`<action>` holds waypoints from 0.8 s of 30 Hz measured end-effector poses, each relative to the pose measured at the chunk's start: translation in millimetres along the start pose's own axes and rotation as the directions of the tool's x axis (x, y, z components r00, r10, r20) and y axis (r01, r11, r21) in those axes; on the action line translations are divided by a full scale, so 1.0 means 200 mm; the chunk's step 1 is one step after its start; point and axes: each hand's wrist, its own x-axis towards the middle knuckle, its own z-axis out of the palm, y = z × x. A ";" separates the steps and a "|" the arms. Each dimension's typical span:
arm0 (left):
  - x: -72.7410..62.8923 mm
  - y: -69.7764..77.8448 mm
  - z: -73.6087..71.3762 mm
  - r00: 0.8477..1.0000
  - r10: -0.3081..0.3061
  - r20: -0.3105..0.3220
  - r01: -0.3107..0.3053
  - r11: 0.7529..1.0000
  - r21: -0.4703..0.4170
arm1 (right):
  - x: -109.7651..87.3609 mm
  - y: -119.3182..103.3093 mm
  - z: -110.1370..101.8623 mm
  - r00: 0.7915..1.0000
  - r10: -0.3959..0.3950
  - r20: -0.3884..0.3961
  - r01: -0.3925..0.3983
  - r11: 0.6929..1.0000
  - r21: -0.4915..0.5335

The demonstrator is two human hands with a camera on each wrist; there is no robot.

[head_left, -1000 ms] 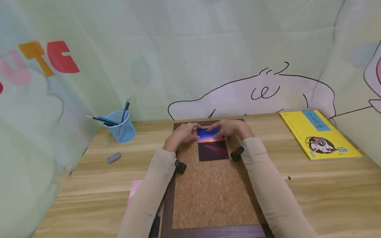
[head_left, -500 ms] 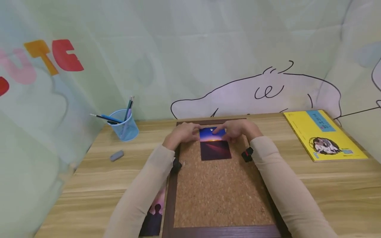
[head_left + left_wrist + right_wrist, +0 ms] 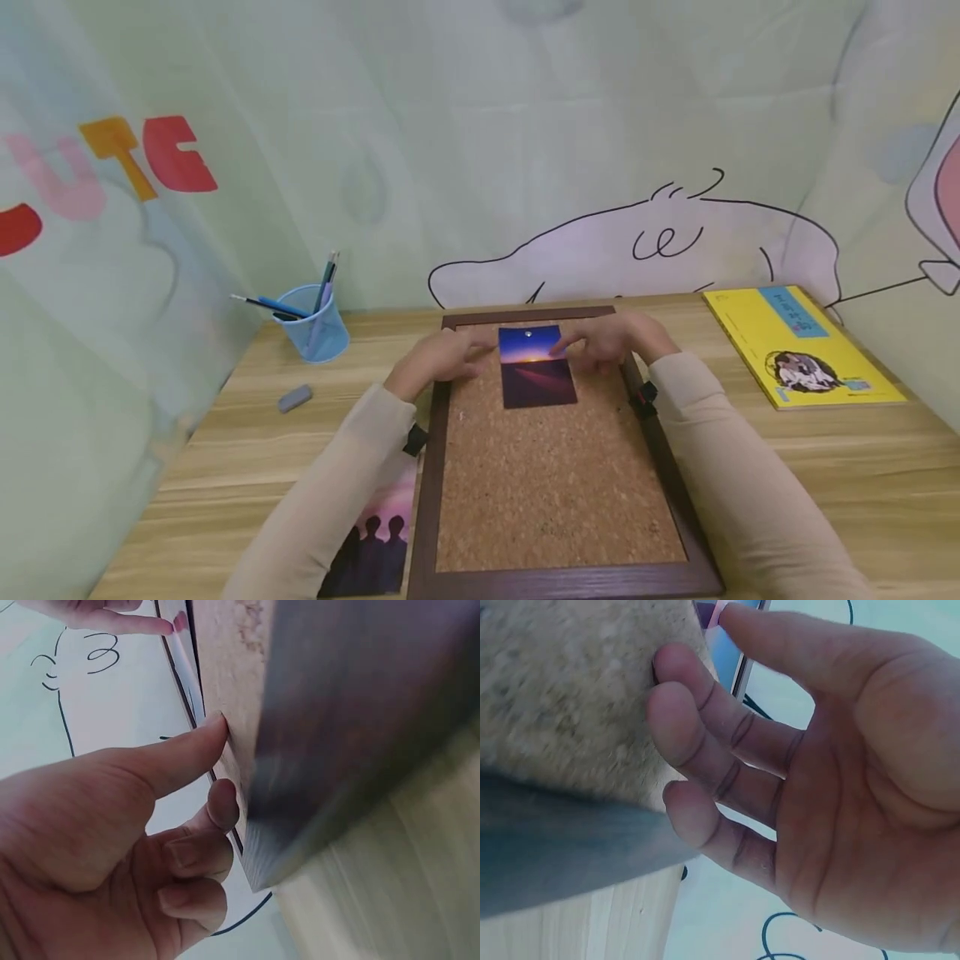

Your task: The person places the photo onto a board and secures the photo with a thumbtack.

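A sunset photo (image 3: 537,385) lies on the upper part of a cork board (image 3: 555,483) with a dark wooden frame (image 3: 551,582). Near its top edge shows a small silvery pin head (image 3: 528,333). To the left of the photo, my left hand (image 3: 438,360) holds nothing. In the left wrist view its thumb (image 3: 187,754) reaches to the cork, the other fingers loosely bent. My right hand (image 3: 611,337) is at the photo's right edge, one fingertip at the print. The right wrist view shows its relaxed fingers (image 3: 727,761) by the cork, holding nothing.
A second photo (image 3: 375,550) with dark silhouettes lies left of the board, partly under the left sleeve. A blue mesh cup (image 3: 318,333) of pens and a grey eraser (image 3: 295,398) stand left. A yellow book (image 3: 802,350) lies right. A printed curtain (image 3: 480,167) hangs behind.
Both hands have drawn apart from the photo's top, left hand to the left and right hand to the right. The pin head and more of the photo are uncovered.
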 end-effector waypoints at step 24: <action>-0.27 -0.09 0.01 0.997 0.000 -0.077 -0.005 0.998 -0.060 | -0.21 0.14 0.11 0.956 -0.264 -0.129 0.243 0.957 -0.156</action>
